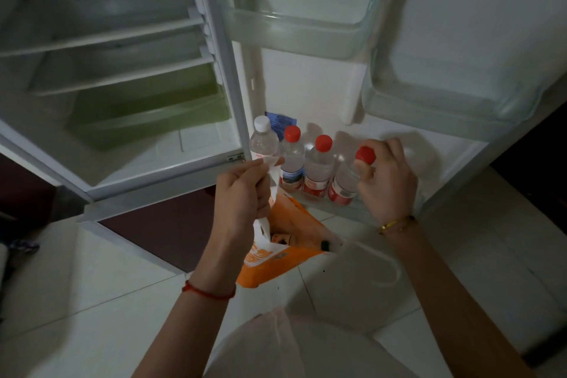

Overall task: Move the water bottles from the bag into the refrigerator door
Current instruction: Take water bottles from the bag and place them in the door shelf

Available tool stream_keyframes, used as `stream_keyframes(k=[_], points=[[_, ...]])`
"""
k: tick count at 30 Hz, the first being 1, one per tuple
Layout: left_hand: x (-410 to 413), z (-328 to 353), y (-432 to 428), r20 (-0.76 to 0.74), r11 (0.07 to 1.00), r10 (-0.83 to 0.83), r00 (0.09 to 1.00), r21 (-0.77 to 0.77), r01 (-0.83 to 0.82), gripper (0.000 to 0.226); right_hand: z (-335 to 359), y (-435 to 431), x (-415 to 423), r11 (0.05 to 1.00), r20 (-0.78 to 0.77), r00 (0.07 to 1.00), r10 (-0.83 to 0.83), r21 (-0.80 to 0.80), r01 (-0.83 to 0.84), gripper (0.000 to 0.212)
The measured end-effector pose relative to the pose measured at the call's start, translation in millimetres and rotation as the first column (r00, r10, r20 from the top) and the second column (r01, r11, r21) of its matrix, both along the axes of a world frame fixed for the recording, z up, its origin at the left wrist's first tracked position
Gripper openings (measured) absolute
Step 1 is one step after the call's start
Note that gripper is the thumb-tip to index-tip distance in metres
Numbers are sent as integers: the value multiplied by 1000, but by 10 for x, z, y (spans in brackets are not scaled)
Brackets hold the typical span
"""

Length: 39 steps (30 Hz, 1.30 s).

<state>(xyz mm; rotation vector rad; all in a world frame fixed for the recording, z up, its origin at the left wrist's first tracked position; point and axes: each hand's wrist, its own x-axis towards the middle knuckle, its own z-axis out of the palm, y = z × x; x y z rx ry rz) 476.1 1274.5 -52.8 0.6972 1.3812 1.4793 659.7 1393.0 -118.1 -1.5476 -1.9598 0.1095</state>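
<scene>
The open refrigerator door's bottom shelf (343, 210) holds a white-capped bottle (263, 141) at the left and two red-capped bottles (292, 159) (319, 166) beside it. My right hand (386, 175) is shut on a further red-capped bottle (346, 181) at the right end of that row, fingers around its neck. My left hand (242, 193) grips the white handle of the orange and white bag (285, 242), which hangs open below the shelf. What lies inside the bag is dark and unclear.
Two clear door bins (294, 31) (441, 101) sit above the bottle shelf. The fridge interior (107, 49) at left has white shelves and a green drawer. Pale floor tiles (92, 301) lie below, and a dark red floor patch lies under the fridge.
</scene>
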Motion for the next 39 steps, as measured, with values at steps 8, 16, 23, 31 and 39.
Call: stream_keyframes(k=[8, 16, 23, 31, 39], points=[[12, 15, 30, 57, 999, -32, 998, -7, 32, 59, -264, 132, -28, 999, -32, 999, -8, -54, 6, 30], [-20, -26, 56, 69, 996, -85, 994, -19, 87, 33, -632, -361, -37, 976, -219, 952, 216, 14, -218, 44], [-75, 23, -20, 22, 995, -97, 995, -9, 97, 22, -1343, -767, -186, 603, -46, 896, 442, -724, -335, 31], [-157, 38, -104, 54, 989, -144, 988, 23, 143, 27, -1541, -743, -470, 466, -167, 973, 158, -856, -222, 30], [-164, 65, -137, 57, 993, -112, 992, 34, 110, 31, -1913, -626, -538, 478, 21, 989, -147, -874, 89, 57]])
